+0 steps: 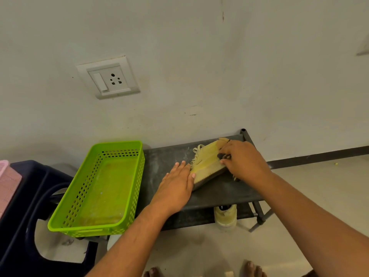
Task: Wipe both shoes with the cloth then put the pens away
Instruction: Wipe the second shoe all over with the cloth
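A tan and yellow shoe point(205, 164) with pale laces lies on the top shelf of a dark rack point(219, 191). My left hand point(175, 186) rests flat on the shelf, its straight fingertips touching the shoe's toe end. My right hand point(243, 159) is on the shoe's heel side, its fingers curled around a dark cloth point(224, 156) pressed against the shoe; another bit of the cloth point(236, 178) pokes out under the palm. A second pale shoe point(225, 215) stands on the lower shelf, partly hidden by the top one. No pens are in sight.
A lime green perforated basket point(137, 188) sits empty to the left of the rack, resting on a dark blue plastic stool point(26, 216). A pink object point(8, 182) lies at the far left. The wall with a socket point(108, 78) stands right behind. My bare feet point(253, 269) are on the floor below.
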